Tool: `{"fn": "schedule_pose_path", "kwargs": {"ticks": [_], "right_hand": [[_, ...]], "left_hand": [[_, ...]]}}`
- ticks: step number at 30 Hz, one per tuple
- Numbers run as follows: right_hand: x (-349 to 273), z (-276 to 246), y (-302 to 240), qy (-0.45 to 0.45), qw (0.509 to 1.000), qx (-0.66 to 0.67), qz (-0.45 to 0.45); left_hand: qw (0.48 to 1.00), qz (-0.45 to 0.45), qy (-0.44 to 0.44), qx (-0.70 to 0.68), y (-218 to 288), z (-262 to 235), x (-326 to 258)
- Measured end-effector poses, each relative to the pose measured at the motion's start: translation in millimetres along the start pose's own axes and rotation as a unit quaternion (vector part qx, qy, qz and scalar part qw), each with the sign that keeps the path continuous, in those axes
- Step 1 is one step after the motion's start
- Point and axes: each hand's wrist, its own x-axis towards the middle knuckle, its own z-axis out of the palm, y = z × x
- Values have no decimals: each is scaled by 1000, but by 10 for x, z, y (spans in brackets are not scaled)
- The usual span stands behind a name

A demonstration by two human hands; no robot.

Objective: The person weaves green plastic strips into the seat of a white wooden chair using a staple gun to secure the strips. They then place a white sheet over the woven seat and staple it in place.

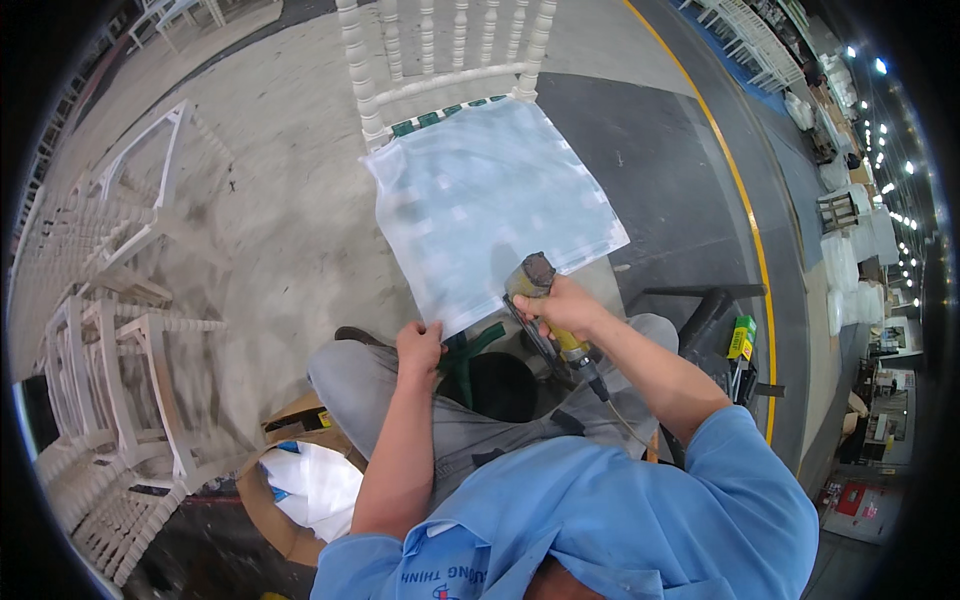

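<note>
A white chair with turned spindles (458, 40) stands in front of me. Over its seat lies a thin whitish cloth (490, 200), and green webbing (428, 119) shows at the back edge. My left hand (419, 347) pinches the cloth at its near left corner. In my right hand (566, 308) is a yellow and black air staple gun (540, 280), its head over the cloth's near edge. A hose runs from its handle toward my lap. Whether its nose touches the seat frame cannot be seen. Loose green strips (468, 355) hang below the left corner.
At my left stand several unfinished white chair frames (150, 380). A cardboard box (262, 505) holding white sheets sits by my left leg. A green and yellow small box (742, 338) is at my right, beside dark metal parts (708, 318). A yellow floor line (748, 205) runs farther right.
</note>
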Motion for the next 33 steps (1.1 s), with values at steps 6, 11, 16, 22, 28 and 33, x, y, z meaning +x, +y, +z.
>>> {"fn": "schedule_pose_path", "kwargs": {"ticks": [6,11,16,22,28,33], "right_hand": [[-99,228,-17,1,1000,-23,1],[-87,531,-54,-21,999,-10,-27],[-62,600,-14,-33,999,-25,-19],[-841,-197,-72,63,996,51,-37],[-1966,-1604,529,327,939,87,-60],[-2521,-2653,1534,417,891,179,8]], "left_hand": [[999,-10,24,-47,55,-2,-65],[999,-27,34,-19,87,-15,-89],[1000,-9,11,-23,18,-33,-14],[998,-45,-12,-45,-49,-141,33],[999,-17,-25,-33,-37,-123,103],[999,-19,-20,40,45,-119,164]]}}
